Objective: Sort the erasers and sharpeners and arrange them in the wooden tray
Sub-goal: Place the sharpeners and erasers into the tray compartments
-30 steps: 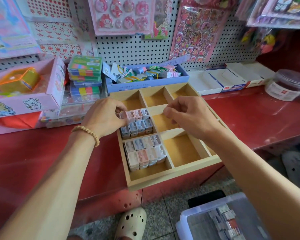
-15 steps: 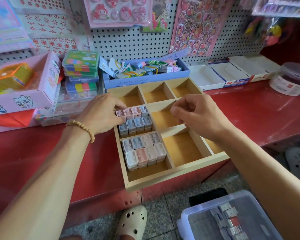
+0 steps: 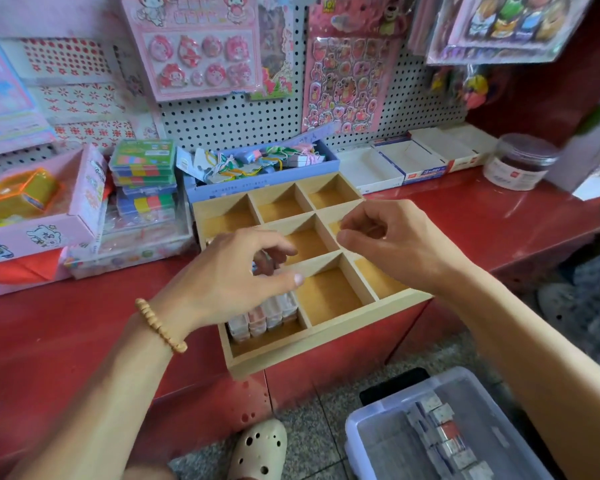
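A red counter (image 3: 66, 341) runs across the view, backed by a pegboard (image 3: 222, 123) hung with sticker packs. The wooden tray (image 3: 326, 332) sits at the counter's front edge, its near corner overhanging. Behind it lies a blue box (image 3: 222, 188) of tangled clips, with white cartons (image 3: 392, 168) and a lidded jar (image 3: 520, 161) to the right, and a pink box (image 3: 35, 230) and stacked colour cases (image 3: 142, 168) to the left. On the floor below stands a clear bin (image 3: 361, 431) holding more small packs, blurred and cut off by the frame.

The left hand (image 3: 236, 275) hovers over the tray's left column, fingers loosely curled and holding nothing visible; it hides most of the sharpeners (image 3: 264, 313) there, so only the nearest row shows. The right hand (image 3: 392, 244) hangs above the right compartments, fingertips drawn together; whether they pinch anything cannot be told.
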{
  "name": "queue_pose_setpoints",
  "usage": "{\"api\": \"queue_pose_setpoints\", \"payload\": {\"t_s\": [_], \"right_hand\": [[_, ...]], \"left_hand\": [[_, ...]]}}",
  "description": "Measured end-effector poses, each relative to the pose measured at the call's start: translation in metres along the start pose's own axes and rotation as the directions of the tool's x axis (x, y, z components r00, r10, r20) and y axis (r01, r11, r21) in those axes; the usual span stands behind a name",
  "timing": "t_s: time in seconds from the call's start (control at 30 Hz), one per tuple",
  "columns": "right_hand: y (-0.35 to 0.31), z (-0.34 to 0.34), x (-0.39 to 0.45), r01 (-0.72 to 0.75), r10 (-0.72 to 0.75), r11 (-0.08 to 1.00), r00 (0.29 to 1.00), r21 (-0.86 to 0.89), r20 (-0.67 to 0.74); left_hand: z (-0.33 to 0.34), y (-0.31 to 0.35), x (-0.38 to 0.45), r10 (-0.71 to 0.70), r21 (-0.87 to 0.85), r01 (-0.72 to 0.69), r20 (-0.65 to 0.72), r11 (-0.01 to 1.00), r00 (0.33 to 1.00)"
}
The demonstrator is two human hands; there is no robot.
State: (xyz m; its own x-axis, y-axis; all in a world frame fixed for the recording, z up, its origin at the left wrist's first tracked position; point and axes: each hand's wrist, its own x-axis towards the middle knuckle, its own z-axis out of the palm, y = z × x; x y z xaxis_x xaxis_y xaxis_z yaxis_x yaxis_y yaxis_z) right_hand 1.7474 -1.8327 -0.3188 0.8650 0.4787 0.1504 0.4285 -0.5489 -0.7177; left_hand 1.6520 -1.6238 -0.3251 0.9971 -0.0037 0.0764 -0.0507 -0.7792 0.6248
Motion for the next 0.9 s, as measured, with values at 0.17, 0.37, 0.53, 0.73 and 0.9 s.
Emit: {"api": "queue_pose_setpoints", "payload": {"t_s": [0.17,0.37,0.53,0.73,0.9], "right_hand": [[0.008,-0.032,-0.054,-0.065,0.065,0.998,0.998,-0.008,0.021],[0.044,-0.069,-0.143,-0.211,0.211,0.977,0.977,-0.003,-0.04],[0.096,-0.085,-0.238,-0.392,0.392,0.92,0.914,0.014,-0.108],[0.18,-0.063,-0.359,-0.652,0.667,0.745,0.736,0.141,-0.119],[0.229,-0.018,-0.402,-0.767,0.79,0.607,0.61,0.207,-0.056]], "left_hand": [[0.033,0.045,-0.028,0.056,-0.163,-0.026,0.178,0.986,0.982],[0.104,0.091,-0.058,0.126,-0.152,-0.074,0.365,0.986,0.922],[0.194,0.111,-0.08,0.173,-0.125,-0.123,0.56,0.984,0.81],[0.299,0.118,-0.105,0.186,-0.112,-0.155,0.748,0.982,0.637],[0.356,0.09,-0.11,0.17,-0.047,-0.218,0.792,0.975,0.587]]}}
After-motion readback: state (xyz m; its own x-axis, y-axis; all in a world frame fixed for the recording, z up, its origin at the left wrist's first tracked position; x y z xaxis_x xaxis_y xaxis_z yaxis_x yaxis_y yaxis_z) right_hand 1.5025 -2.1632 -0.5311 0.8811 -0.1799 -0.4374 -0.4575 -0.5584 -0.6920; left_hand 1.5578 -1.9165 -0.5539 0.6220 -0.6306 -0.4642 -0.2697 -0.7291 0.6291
